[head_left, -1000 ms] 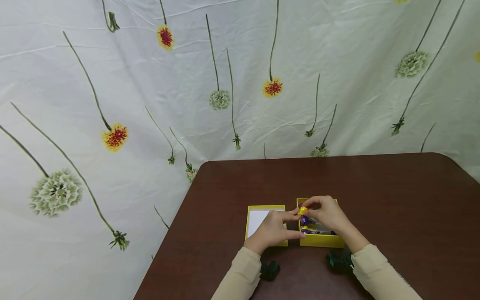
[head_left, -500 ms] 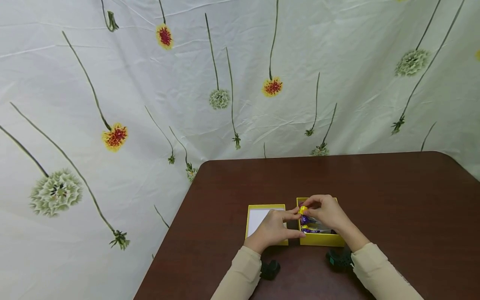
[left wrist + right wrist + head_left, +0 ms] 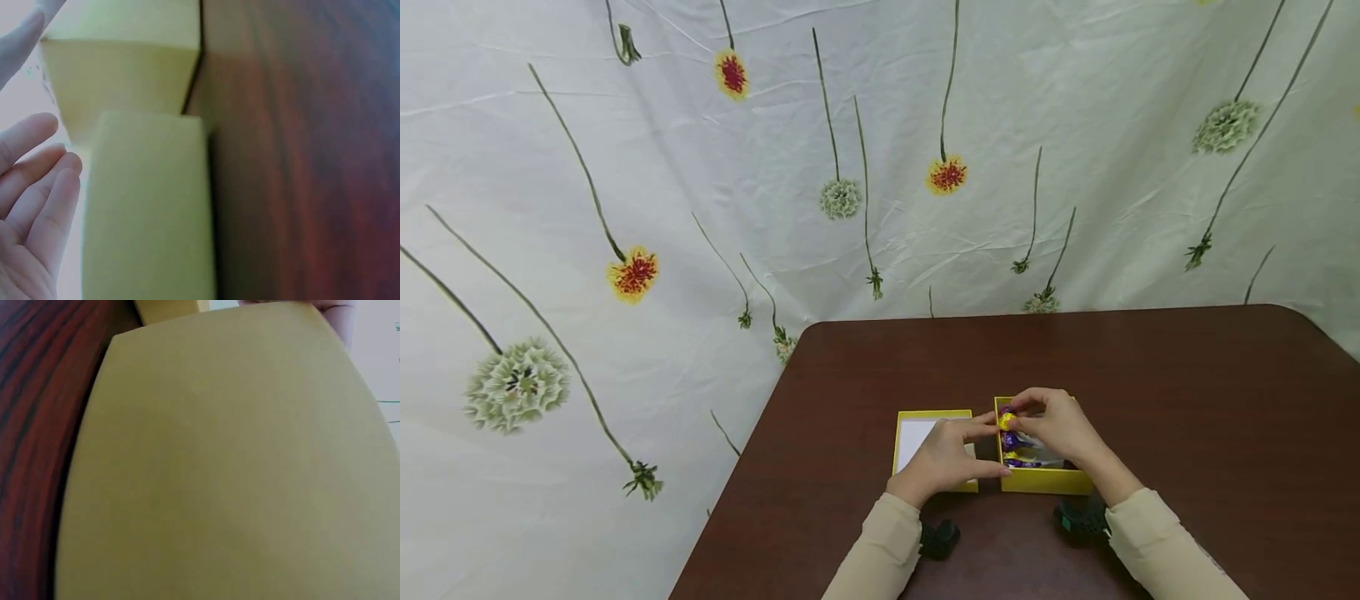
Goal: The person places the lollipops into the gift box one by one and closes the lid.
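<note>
My right hand [image 3: 1056, 427] reaches into a yellow box [image 3: 1047, 481] and pinches a yellow-wrapped candy [image 3: 1007, 421] between thumb and fingertips, at the box's left side. Below it inside the box lie purple and yellow wrapped candies [image 3: 1012, 441]. Fairly straight fingers of my left hand [image 3: 943, 454] reach the box's left wall, while its thumb points at the front left corner. In the left wrist view these fingers [image 3: 47, 212] look relaxed and spread. The right wrist view is mostly filled by the box's front wall [image 3: 219, 456], which hides most of the right hand.
A second shallow yellow box part [image 3: 935, 412] with a white inside stands just left of the box, partly under my left hand. Both are on a dark brown table [image 3: 865, 367]. Behind it hangs a white flower-print cloth [image 3: 880, 150]. Black devices [image 3: 940, 540] sit at both wrists.
The right fingers shift very slightly around the yellow-wrapped candy. The left hand stays in place, and the box has not moved.
</note>
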`<state>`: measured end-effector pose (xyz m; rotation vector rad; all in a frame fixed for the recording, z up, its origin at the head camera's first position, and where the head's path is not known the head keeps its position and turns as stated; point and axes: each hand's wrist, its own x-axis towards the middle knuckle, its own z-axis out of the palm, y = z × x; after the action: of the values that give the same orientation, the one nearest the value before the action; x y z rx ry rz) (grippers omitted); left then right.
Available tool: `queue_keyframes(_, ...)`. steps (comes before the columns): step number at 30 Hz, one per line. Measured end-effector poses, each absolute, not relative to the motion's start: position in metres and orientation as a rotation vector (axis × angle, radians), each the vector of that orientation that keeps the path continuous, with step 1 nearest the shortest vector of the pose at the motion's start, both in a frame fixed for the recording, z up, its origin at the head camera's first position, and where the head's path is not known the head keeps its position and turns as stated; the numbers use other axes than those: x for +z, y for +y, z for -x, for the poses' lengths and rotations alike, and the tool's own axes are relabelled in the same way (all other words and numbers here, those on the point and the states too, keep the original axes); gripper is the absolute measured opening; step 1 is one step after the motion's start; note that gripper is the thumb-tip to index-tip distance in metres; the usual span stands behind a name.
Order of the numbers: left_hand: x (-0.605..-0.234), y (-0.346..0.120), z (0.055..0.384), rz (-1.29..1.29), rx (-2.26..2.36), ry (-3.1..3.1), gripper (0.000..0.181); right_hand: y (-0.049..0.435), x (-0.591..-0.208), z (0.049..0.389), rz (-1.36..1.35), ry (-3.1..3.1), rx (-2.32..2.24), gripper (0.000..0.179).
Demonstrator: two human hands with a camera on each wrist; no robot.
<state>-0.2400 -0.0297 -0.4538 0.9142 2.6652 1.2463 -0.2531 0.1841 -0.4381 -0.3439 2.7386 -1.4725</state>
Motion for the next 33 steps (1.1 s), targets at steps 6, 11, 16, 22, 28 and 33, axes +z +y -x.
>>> queue_keyframes(6,-0.446,-0.04,0.241,-0.77,1.361,2.58,0.066,0.182,-0.42,0.246,0.307,2.795,-1.576,0.025)
queue_keyframes(11,-0.439,-0.052,0.24,-0.682,1.339,2.605,0.071,0.169,-0.408,0.232,0.399,2.715,-1.646,0.035)
queue_keyframes(16,-0.437,-0.07,0.237,-0.608,1.291,2.651,0.078,0.151,-0.406,0.216,0.403,2.637,-1.646,0.053)
queue_keyframes(22,-0.442,-0.097,0.233,-0.531,1.171,2.701,0.082,0.125,-0.416,0.197,0.362,2.438,-1.853,0.053)
queue_keyframes(28,-0.447,-0.12,0.228,-0.517,1.126,2.73,0.084,0.102,-0.438,0.182,0.346,2.466,-1.832,0.068)
queue_keyframes(33,-0.448,-0.132,0.225,-0.535,1.096,2.764,0.095,0.092,-0.452,0.177,0.388,2.668,-1.625,0.087)
